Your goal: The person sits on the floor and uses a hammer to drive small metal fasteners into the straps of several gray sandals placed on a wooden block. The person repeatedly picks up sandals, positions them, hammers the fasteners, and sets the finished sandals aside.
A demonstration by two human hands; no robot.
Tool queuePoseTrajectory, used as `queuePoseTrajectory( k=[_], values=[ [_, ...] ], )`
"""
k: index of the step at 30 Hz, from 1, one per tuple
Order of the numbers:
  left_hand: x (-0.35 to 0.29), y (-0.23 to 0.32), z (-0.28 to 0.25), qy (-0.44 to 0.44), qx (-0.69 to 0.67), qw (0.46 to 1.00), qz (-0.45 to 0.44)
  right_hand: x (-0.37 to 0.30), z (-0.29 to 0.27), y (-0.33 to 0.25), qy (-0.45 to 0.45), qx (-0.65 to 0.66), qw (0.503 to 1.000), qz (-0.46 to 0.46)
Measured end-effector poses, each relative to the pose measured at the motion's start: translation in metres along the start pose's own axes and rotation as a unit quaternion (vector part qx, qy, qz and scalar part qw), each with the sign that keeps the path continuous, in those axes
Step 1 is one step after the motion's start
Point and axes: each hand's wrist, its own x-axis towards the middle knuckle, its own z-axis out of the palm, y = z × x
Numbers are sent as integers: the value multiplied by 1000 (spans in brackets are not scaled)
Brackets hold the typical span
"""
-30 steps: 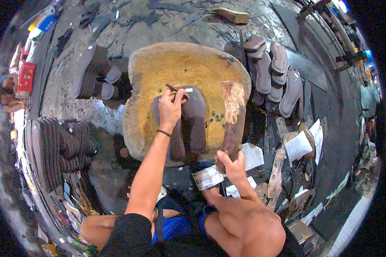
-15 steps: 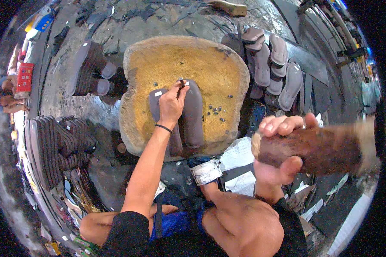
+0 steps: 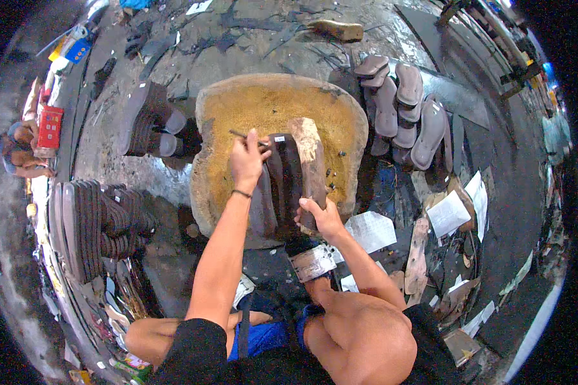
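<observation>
Wooden club (image 3: 313, 173) swung inward, right fingers (image 3: 311, 205) clenching it; my nearer left fingers (image 3: 252, 138) pinch dark rod (image 3: 237, 133), sole (image 3: 282, 155) just rightward, long axis fore-aft.

Standing by, I see the scene taken from the seated person's own head, through the left of two fisheye cameras, facing down and somewhat forward over the bare right knee (image 3: 379, 337). It sits near enough that the left hand (image 3: 246, 163) and right hand (image 3: 324, 219) show plainly above the yellow-topped block (image 3: 257, 102) around mid-view, yet wide enough to reach the floor (image 3: 167, 48) well beyond, with straight edges bending toward a dark rim.
</observation>
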Motion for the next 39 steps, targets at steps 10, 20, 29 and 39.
queuePoseTrajectory(
  k=[10, 20, 29, 39],
  values=[
    [-204, -46, -13, -142, -22, 986, -82, -77, -31, 34, 42, 69, 996, 25],
    [-105, -47, 1, -153, 103, 982, 28, -124, -43, 7, 143, -40, 988, -41],
    [-124, -41, 16, -117, 271, 929, 222, -161, -43, -95, 72, -18, 881, -467],
    [-102, -33, 13, -173, 457, 819, 302, -101, -51, 0, -21, -51, 996, -66]
  ],
)
